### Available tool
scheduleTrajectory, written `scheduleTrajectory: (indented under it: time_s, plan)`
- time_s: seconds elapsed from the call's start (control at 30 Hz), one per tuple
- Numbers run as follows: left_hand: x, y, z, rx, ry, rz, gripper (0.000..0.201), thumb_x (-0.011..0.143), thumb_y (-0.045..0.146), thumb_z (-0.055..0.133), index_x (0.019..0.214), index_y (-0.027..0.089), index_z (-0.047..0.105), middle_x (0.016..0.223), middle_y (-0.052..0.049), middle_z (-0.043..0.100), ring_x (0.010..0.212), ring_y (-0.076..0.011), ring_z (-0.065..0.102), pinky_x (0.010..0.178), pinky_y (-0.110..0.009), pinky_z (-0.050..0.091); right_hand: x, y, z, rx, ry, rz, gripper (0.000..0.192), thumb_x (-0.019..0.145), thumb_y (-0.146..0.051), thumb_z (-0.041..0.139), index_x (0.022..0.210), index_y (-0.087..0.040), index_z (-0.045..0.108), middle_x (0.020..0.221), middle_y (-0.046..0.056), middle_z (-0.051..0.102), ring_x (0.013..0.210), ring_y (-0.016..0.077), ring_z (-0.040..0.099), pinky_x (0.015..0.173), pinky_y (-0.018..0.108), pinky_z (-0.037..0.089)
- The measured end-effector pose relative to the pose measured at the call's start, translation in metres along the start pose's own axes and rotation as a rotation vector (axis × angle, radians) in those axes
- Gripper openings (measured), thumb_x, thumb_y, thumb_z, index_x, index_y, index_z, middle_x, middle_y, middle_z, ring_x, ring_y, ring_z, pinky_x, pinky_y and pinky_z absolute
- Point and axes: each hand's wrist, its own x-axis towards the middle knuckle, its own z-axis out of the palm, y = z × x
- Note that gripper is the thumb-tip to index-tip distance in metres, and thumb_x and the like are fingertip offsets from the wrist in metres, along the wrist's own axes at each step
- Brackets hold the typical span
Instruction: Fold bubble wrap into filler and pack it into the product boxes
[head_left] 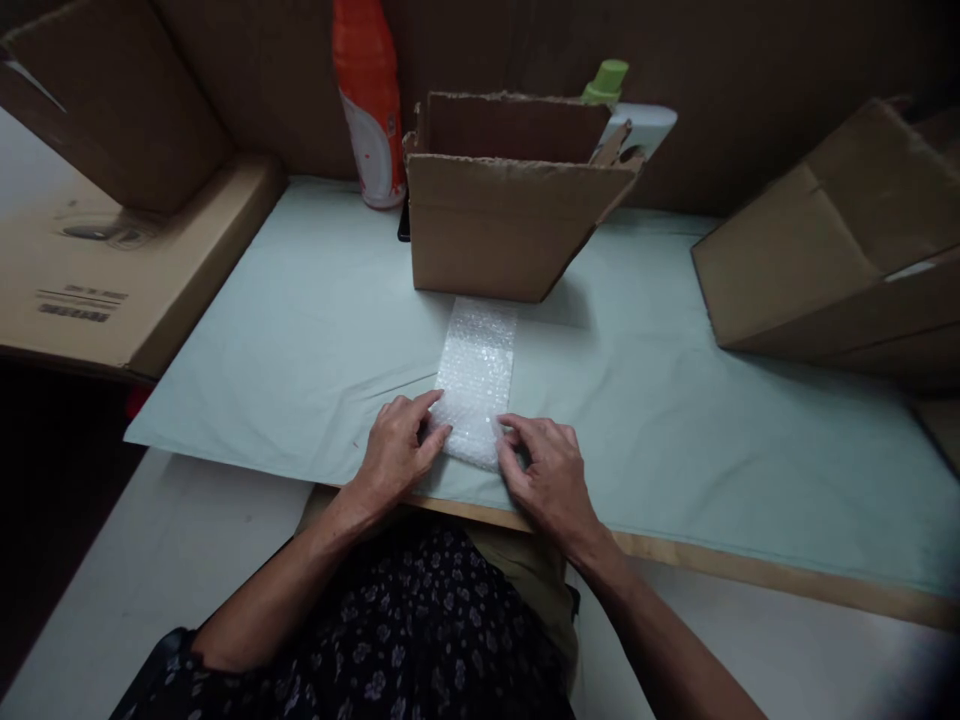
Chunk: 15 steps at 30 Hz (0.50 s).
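Note:
A clear strip of bubble wrap (478,365), perhaps a pouch, lies flat on the pale green cloth (315,330), its far end reaching the foot of an open cardboard box. My left hand (397,440) holds the left edge near its close end, thumb and forefinger on the plastic. On the opposite edge, my right hand (547,465) pinches the wrap between thumb and fingers. The near end looks thicker, maybe folded over; whether anything is inside cannot be made out.
The open cardboard box (495,225) stands just beyond the wrap. Behind it are an orange bottle (371,110) and a white bottle with a green cap (609,80). Another carton (810,240) sits at right. A flat printed box (97,270) lies left, with a carton (120,100) upon it.

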Motion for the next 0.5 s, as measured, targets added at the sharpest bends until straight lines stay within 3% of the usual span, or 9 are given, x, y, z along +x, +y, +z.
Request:
scheduleTrajectory:
  time_s: [0.17, 0.23, 0.37, 0.5]
  plan:
    - [0.000, 0.004, 0.001, 0.106, 0.035, 0.045, 0.046, 0.089, 0.023, 0.067, 0.134, 0.021, 0.059, 0.086, -0.003, 0.068, 0.089, -0.0237, 0.058, 0.086, -0.038, 0.047, -0.007, -0.004, -0.015, -0.095, 0.054, -0.075, 0.025, 0.094, -0.022, 0.055, 0.116, -0.019, 0.064, 0.080, 0.004, 0.070, 0.086, 0.0246, 0.064, 0.086, 0.040, 0.042]
    - [0.000, 0.006, 0.002, 0.133, 0.043, 0.072, 0.046, 0.089, 0.022, 0.067, 0.134, 0.019, 0.059, 0.086, -0.003, 0.068, 0.089, -0.0243, 0.058, 0.084, -0.038, 0.046, -0.012, -0.010, -0.023, -0.109, 0.094, -0.137, 0.022, 0.096, -0.023, 0.057, 0.116, -0.021, 0.064, 0.088, 0.005, 0.073, 0.093, 0.0257, 0.065, 0.089, 0.041, 0.042]
    - [0.000, 0.004, 0.005, 0.195, 0.070, 0.136, 0.045, 0.092, 0.023, 0.065, 0.135, 0.015, 0.057, 0.086, -0.005, 0.068, 0.088, -0.0257, 0.058, 0.082, -0.040, 0.046, -0.014, -0.016, -0.024, -0.133, -0.044, -0.372, 0.024, 0.096, -0.023, 0.060, 0.120, -0.021, 0.064, 0.124, 0.009, 0.072, 0.119, 0.0301, 0.059, 0.098, 0.045, 0.041]
    - [-0.006, 0.002, 0.000, 0.181, 0.195, 0.242, 0.039, 0.097, 0.030, 0.062, 0.132, 0.013, 0.057, 0.102, -0.011, 0.068, 0.095, -0.0267, 0.060, 0.086, -0.042, 0.048, -0.004, -0.010, -0.011, -0.146, -0.103, -0.429, 0.021, 0.099, -0.015, 0.055, 0.117, -0.017, 0.066, 0.119, 0.008, 0.074, 0.113, 0.0270, 0.062, 0.096, 0.043, 0.042]
